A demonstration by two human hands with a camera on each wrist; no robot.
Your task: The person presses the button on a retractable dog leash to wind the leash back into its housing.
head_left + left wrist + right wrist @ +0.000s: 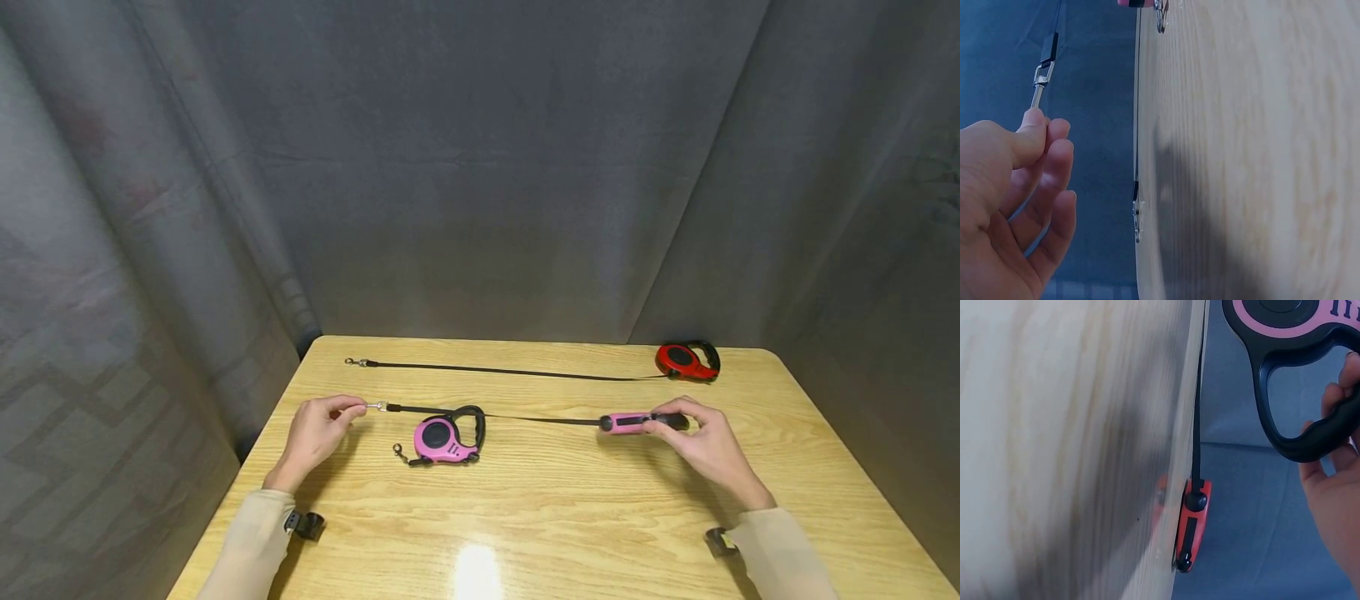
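Between thumb and forefinger, my left hand pinches the metal clip of a black leash cord. That cord runs stretched across to a pink retractable leash, whose black handle my right hand grips. Both ends are held up over the table, the casing seen edge-on from the head. A second pink retractable leash lies flat at the middle left, its short clip end pointing left. The stretched cord passes over it in the head view.
Along the back of the wooden table lies a red retractable leash, its black cord drawn out left to a metal clip. Grey curtains hang behind and at both sides.
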